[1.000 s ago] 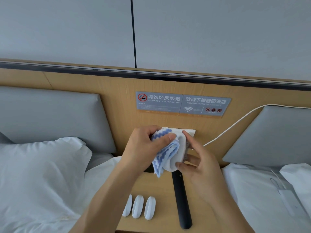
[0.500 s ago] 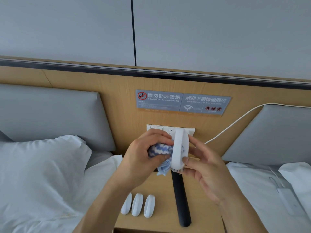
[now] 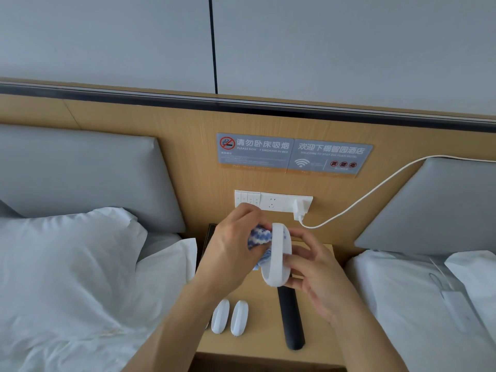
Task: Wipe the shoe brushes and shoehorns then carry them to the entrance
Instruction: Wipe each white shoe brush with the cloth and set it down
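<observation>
My right hand (image 3: 319,275) grips a white oval shoe brush (image 3: 277,257), held on edge above the nightstand. My left hand (image 3: 233,251) presses a bunched blue-and-white cloth (image 3: 261,237) against the brush's left face. On the wooden nightstand (image 3: 257,342) below lie two white shoe brushes (image 3: 230,316) side by side, with a third mostly hidden behind my left forearm. A long black shoehorn (image 3: 291,318) lies lengthwise to their right, its upper end hidden under my hands.
A bed with a white pillow (image 3: 67,264) lies to the left, another white bed (image 3: 418,312) to the right. On the wooden headboard sits a switch and socket panel (image 3: 268,201) with a white charger cable (image 3: 362,200) running right. A dark flat object (image 3: 208,237) leans behind my left hand.
Both hands have dropped lower with the brush, uncovering the socket panel. The cloth has gone from draped over the brush to bunched in my left hand at the brush's left side.
</observation>
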Demonstrator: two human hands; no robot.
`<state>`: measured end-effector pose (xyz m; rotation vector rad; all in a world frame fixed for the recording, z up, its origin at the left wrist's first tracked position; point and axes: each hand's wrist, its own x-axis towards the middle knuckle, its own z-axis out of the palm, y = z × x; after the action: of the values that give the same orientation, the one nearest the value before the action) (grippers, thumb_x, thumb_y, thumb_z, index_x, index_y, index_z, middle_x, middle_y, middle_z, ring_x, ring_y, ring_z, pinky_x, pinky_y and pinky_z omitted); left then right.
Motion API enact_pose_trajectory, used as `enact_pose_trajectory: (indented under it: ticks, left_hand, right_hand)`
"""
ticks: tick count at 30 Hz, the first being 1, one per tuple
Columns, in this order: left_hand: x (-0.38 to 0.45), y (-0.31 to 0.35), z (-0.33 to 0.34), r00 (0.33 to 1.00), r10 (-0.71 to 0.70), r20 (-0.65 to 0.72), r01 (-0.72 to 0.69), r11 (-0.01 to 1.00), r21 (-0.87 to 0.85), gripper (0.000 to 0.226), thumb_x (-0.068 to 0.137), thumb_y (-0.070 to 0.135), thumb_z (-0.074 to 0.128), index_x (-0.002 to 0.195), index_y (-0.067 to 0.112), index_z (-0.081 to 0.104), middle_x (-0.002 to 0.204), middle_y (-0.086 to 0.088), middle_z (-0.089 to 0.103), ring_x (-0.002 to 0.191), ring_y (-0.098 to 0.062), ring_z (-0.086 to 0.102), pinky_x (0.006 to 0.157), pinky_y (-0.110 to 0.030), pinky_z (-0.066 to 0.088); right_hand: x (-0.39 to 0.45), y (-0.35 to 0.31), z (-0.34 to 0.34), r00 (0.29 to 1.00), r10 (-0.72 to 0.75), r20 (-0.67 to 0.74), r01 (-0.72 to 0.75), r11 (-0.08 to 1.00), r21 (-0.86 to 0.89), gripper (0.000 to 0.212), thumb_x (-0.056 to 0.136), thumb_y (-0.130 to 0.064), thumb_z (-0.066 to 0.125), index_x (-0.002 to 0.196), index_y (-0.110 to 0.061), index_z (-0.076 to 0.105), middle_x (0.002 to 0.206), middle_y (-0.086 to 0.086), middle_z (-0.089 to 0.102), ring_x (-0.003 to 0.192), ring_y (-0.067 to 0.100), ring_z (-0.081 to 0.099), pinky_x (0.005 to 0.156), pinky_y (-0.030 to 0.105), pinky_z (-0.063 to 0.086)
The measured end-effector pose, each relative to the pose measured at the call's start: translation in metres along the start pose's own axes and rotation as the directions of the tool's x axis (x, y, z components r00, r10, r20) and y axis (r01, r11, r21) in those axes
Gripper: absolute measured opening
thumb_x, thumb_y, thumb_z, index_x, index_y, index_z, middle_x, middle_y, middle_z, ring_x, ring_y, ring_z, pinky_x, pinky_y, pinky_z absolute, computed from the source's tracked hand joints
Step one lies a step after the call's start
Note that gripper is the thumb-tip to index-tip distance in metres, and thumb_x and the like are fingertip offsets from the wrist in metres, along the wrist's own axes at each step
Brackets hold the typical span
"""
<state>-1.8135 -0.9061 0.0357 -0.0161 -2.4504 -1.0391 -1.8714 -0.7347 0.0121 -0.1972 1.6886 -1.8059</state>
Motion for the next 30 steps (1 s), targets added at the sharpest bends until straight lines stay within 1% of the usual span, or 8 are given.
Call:
enact_pose_trajectory:
  ticks: [5,11,14,18,20,23,26,30]
  left_hand:
    - [-0.003,-0.016,0.012,0.998,-0.038,-0.042,0.041,0.997,0.063,0.025,0.075,-0.004,0.075,0.092,0.012,0.065,0.103,0.004,0.059,0.087,-0.004,0.057,0.074,-0.004,0.044]
    - [-0.022,-0.052,0.020,0.955,-0.277,-0.110,0.278,0.960,0.000,0.032,0.076,0.002,0.076,0.100,0.022,0.069,0.107,0.012,0.060,0.094,0.005,0.057,0.074,-0.002,0.044]
    - [-0.035,-0.071,0.029,0.885,-0.449,-0.127,0.449,0.893,-0.029,0.039,0.078,0.010,0.076,0.109,0.033,0.066,0.104,0.018,0.060,0.093,0.010,0.057,0.068,-0.002,0.045]
    - [-0.057,-0.097,0.042,0.764,-0.637,-0.103,0.631,0.771,-0.090,0.043,0.081,0.020,0.079,0.120,0.027,0.064,0.104,0.013,0.066,0.091,-0.002,0.065,0.065,-0.008,0.052]
    - [-0.070,-0.107,0.047,0.733,-0.675,-0.083,0.666,0.737,-0.112,0.039,0.083,0.021,0.079,0.119,0.023,0.066,0.102,0.011,0.067,0.090,-0.001,0.067,0.062,-0.005,0.052]
    - [-0.085,-0.120,0.055,0.687,-0.722,-0.077,0.711,0.690,-0.131,0.030,0.085,0.020,0.076,0.113,0.026,0.067,0.095,0.018,0.067,0.083,0.010,0.066,0.058,-0.001,0.047]
    - [-0.098,-0.133,0.063,0.659,-0.747,-0.084,0.736,0.664,-0.132,0.028,0.085,0.020,0.076,0.108,0.032,0.066,0.090,0.030,0.060,0.081,0.024,0.058,0.056,0.001,0.043]
    - [-0.112,-0.155,0.072,0.629,-0.771,-0.095,0.762,0.636,-0.122,0.032,0.086,0.022,0.076,0.116,0.021,0.068,0.091,0.028,0.061,0.082,0.022,0.060,0.058,-0.001,0.046]
  right_hand:
    - [0.005,0.014,-0.003,0.993,0.086,-0.077,-0.084,0.996,0.035,0.037,0.091,-0.005,0.069,0.116,-0.031,0.064,0.112,0.002,0.075,0.106,0.027,0.071,0.079,0.045,0.062]
    - [0.019,0.060,-0.014,0.942,0.264,-0.208,-0.258,0.964,0.057,0.034,0.091,-0.003,0.067,0.121,-0.018,0.059,0.118,0.001,0.067,0.110,0.022,0.064,0.081,0.036,0.060]
    - [0.029,0.095,-0.023,0.899,0.363,-0.247,-0.345,0.932,0.112,0.027,0.093,-0.002,0.066,0.116,-0.015,0.061,0.116,0.005,0.067,0.108,0.024,0.065,0.085,0.038,0.059]
    - [0.042,0.150,-0.037,0.824,0.477,-0.305,-0.455,0.879,0.144,0.027,0.093,-0.004,0.066,0.118,-0.013,0.061,0.114,0.005,0.064,0.104,0.023,0.064,0.083,0.037,0.058]
    - [0.050,0.180,-0.042,0.785,0.514,-0.345,-0.508,0.854,0.117,0.035,0.092,-0.006,0.068,0.126,-0.013,0.060,0.118,0.006,0.064,0.102,0.021,0.064,0.081,0.035,0.058]
    - [0.063,0.223,-0.046,0.745,0.530,-0.405,-0.569,0.822,0.028,0.037,0.090,-0.008,0.071,0.125,-0.011,0.062,0.119,0.009,0.066,0.083,0.014,0.062,0.061,0.023,0.051]
    - [0.078,0.262,-0.046,0.698,0.575,-0.428,-0.626,0.779,0.027,0.032,0.087,-0.004,0.074,0.114,-0.013,0.059,0.120,0.011,0.063,0.095,0.023,0.064,0.061,0.026,0.051]
    - [0.098,0.303,-0.046,0.662,0.600,-0.448,-0.679,0.733,-0.021,0.027,0.085,-0.004,0.076,0.105,-0.016,0.061,0.116,0.012,0.066,0.098,0.026,0.066,0.064,0.030,0.056]
